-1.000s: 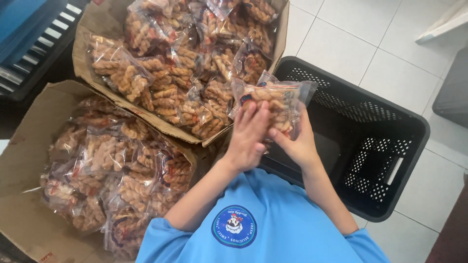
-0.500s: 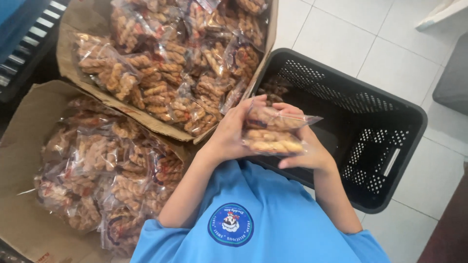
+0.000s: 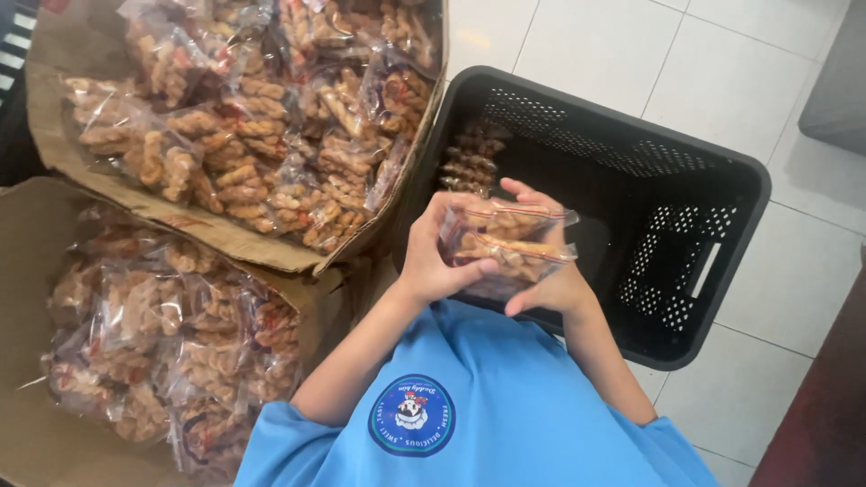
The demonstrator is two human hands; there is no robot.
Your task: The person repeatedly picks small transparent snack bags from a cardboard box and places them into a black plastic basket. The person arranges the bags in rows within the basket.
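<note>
Clear snack packet (image 3: 507,245) of brown twisted snacks is being held flat between both hands, sitting just over the near edge of the black crate (image 3: 713,180). Left hand (image 3: 433,257) is wrapping the packet's left end, thumb pressing across the front, fingers curling behind. Right hand (image 3: 552,271) is cupping it from underneath and the right, fingers closing up around the far side, one fingertip poking above the top edge. Both hands are closed on the packet, not spread.

Crate is perforated plastic, sitting on white floor tiles (image 3: 577,45); one more packet of twists (image 3: 469,162) is lying inside against its left wall. Just left of the crate, an open cardboard box (image 3: 225,248) is leaning, stuffed with the same bagged snacks. A second cardboard box (image 3: 36,271) is lying below it at lower left, also full of packets. Person's blue shirt (image 3: 505,397) with a round chest badge is filling the bottom of the view.
</note>
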